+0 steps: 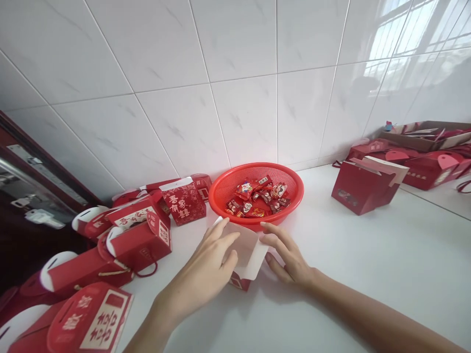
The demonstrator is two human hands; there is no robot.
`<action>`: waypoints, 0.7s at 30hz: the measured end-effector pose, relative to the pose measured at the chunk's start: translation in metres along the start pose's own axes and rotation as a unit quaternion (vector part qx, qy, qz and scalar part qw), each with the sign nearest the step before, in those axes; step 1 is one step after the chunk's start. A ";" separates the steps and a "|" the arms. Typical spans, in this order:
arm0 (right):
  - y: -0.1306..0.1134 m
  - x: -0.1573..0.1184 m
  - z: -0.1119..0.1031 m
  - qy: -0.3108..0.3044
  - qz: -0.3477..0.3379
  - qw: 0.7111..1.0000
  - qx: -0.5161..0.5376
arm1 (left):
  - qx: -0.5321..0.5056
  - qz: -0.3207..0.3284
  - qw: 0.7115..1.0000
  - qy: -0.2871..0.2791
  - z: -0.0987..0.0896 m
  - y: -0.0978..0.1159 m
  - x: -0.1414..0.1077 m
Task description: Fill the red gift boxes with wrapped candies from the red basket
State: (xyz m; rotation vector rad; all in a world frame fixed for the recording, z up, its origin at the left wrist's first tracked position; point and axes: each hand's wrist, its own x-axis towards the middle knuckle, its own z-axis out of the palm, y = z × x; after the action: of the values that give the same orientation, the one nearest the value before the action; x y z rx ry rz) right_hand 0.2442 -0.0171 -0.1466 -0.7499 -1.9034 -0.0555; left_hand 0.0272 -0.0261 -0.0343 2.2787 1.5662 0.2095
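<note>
Red gift box, white-lined, on the white surface between both hands, just in front of the basket. Open mouth up and away, flaps spread; long axis running roughly forward toward the basket, slightly tilted. Left hand: fingers spread wide along the box's left side, holding it. Right hand: thumb and fingers wide around the right edge, holding too. Step in hand, by the look of it: squaring up the opened box, with support from 2 hands called for. Just beyond, red plastic basket of wrapped candies. Farther out, stacked gift boxes at left, gift bags at right, white tiled wall behind.
</note>
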 end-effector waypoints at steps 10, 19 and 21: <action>0.001 -0.003 0.005 -0.005 -0.010 1.000 0.008 | 0.063 0.071 0.993 0.077 -0.009 -0.011 0.008; 0.002 -0.005 0.006 -0.023 -0.005 1.000 0.009 | 0.054 0.081 0.994 0.052 -0.021 -0.013 0.012; 0.002 -0.005 0.005 -0.026 -0.005 1.000 0.010 | 0.043 0.075 0.996 0.034 -0.022 -0.015 0.013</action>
State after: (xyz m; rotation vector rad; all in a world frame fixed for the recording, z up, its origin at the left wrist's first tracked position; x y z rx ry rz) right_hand 0.2427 -0.0158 -0.1533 -0.7347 -1.9533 -0.0224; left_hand 0.0117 -0.0047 -0.0205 2.4834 1.4627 0.2663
